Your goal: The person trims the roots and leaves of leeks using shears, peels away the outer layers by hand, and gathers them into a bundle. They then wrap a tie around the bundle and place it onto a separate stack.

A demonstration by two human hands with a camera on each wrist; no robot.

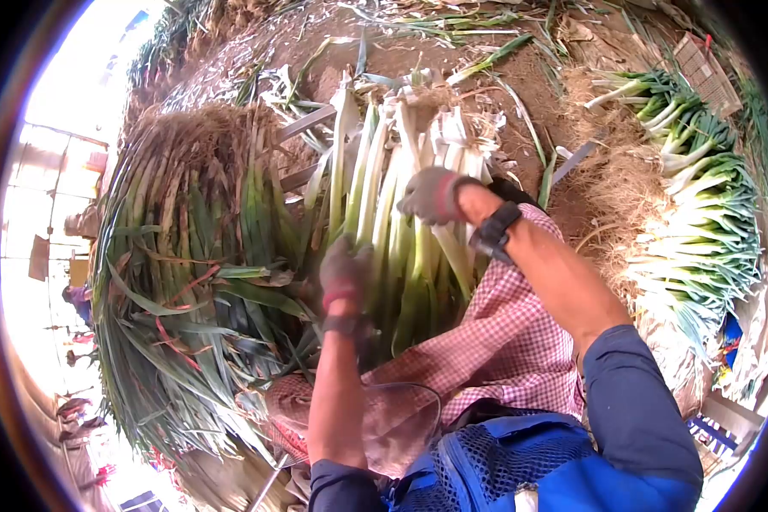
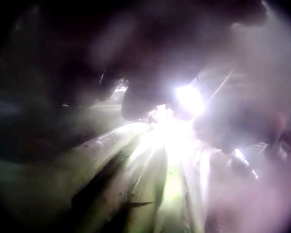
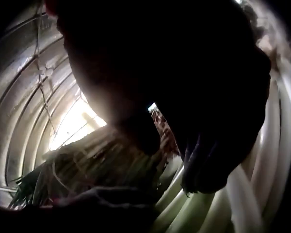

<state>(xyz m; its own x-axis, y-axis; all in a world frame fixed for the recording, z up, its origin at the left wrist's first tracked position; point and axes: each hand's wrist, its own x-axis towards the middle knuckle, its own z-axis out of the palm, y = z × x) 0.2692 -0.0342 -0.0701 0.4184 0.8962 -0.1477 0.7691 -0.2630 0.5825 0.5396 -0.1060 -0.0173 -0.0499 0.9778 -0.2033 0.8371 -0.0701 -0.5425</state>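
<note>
Peeled leeks with white shafts lie side by side before the person, their green ends toward the lap. My left hand, in a grey glove and blurred, is over their green part. In the left wrist view its dark fingers stand apart from the thumb above the leeks. Higher up and to the right, my right hand, also gloved, is close over the white shafts. A gap shows between its thumb and fingers in the right wrist view, with fingertips right at the leeks.
Unpeeled leeks with dry roots form a big heap on the left. Cleaned leeks are stacked at the right. Flat metal strips flank the middle leeks. Peelings litter the soil. A checked cloth covers the lap.
</note>
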